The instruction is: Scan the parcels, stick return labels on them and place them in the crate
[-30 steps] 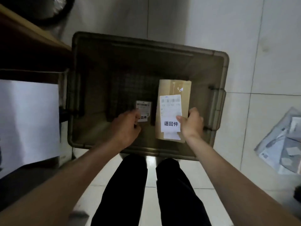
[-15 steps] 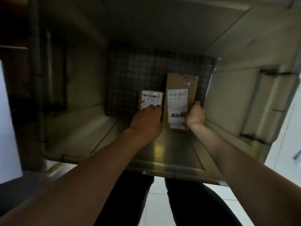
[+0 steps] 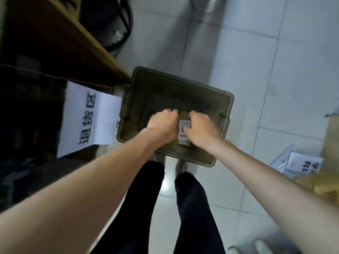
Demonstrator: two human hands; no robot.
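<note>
**Both hands down in the crate, one parcel showing between them**

From my feed, the left hand and the right hand are close together over the olive-grey plastic crate, which sits on the white tiled floor.

In the narrow gap between the hands I see a brown cardboard parcel, inside the crate. Its long axis runs straight away from me, with the short near end towards the wrists and the far end by the fingertips. A white paper label lies face up along that same axis; its print is too blurred for me to read.

The right hand grasps the parcel: its thumb presses on the label and its fingers curl over the far right edge. The left hand shows me only its back, fingers curled downward. I cannot tell what, if anything, it holds, nor whether it touches the parcel.

Left of the left hand, a white paper sign with black characters hangs from a brown wooden table edge. Right of the right forearm, loose white printed sheets lie on the floor. Below the hands are black trouser legs.
</note>
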